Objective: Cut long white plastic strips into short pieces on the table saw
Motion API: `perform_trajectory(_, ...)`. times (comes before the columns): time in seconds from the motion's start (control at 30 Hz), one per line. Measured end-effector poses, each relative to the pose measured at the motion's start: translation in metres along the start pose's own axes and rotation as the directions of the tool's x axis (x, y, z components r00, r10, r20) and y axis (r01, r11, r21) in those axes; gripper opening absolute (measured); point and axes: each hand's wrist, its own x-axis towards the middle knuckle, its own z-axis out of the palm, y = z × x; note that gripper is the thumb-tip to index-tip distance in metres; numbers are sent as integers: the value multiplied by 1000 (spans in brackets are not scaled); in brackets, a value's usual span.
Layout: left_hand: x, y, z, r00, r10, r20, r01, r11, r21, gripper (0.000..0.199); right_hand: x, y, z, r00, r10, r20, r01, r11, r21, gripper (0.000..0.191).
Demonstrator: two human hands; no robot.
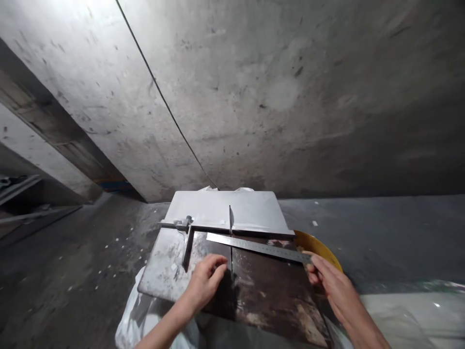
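A long steel ruler (259, 246) slants across the work surface (276, 291), its right end pinched between the thumb and fingers of my right hand (329, 274). The other end reaches past a thin dark upright blade (230, 220) standing in a narrow slot. My left hand (207, 278) is over the near part of the surface, left of the slot, with its fingers loosely curled, a gap between thumb and forefinger, and nothing visible in them. Beyond that hand, a metal stop bar (188, 248) with a clamp knob (188, 219) sits on a cross rail (261, 233).
A pale board (254, 208) forms the far side of the surface. Below its right edge stands a yellow bucket (316, 247). White plastic bags (132, 310) hang at the lower left. A concrete wall (254, 97) rises behind, and small white scraps dot the floor (105, 252).
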Motion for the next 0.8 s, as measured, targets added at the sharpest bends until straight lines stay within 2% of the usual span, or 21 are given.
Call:
perform_trajectory(0.03, 5, -3, -2, 996, 94, -1, -93, 984, 155, 29, 10, 2, 2, 1000, -13, -14, 13, 1000, 6, 53)
perform_trajectory(0.1, 15, -12, -4, 976, 217, 9, -205, 903, 379, 35, 25, 5, 6, 998, -32, -59, 34, 999, 28, 52)
perform_trajectory(0.23, 34, -35, 0, 951, 306, 53, -267, 718, 643, 51, 37, 8, 14, 989, -57, -134, 64, 997, 45, 53)
perform_trajectory(0.37, 40, -46, 12, 939, 341, 54, -255, 581, 773, 52, 39, 11, 19, 985, -78, -156, 86, 995, 46, 55)
perform_trajectory(0.5, 35, -43, 13, 923, 382, 51, -282, 576, 767, 48, 41, 16, 21, 983, -64, -173, 80, 993, 92, 53)
perform_trajectory(0.57, 37, -39, 1, 908, 416, 51, -316, 601, 734, 42, 42, 20, 21, 984, -35, -173, 53, 994, 97, 51)
perform_trajectory(0.63, 48, -32, -23, 902, 431, 11, -308, 626, 717, 34, 43, 22, 20, 985, -16, -174, 29, 997, 74, 49)
perform_trajectory(0.67, 58, -28, -39, 912, 410, -25, -267, 637, 723, 31, 43, 23, 20, 983, -20, -180, 30, 998, 51, 48)
perform_trajectory(0.73, 85, -17, -73, 961, 261, -93, -102, 644, 758, 30, 41, 21, 21, 978, -44, -202, 40, 999, -25, 47)
perform_trajectory(0.77, 100, -12, -90, 986, 113, -121, 23, 629, 777, 31, 40, 19, 22, 976, -46, -211, 31, 997, -71, 46)
perform_trajectory(0.8, 116, -8, -106, 987, -64, -145, 154, 603, 783, 32, 38, 16, 23, 975, -37, -220, 13, 994, -112, 46)
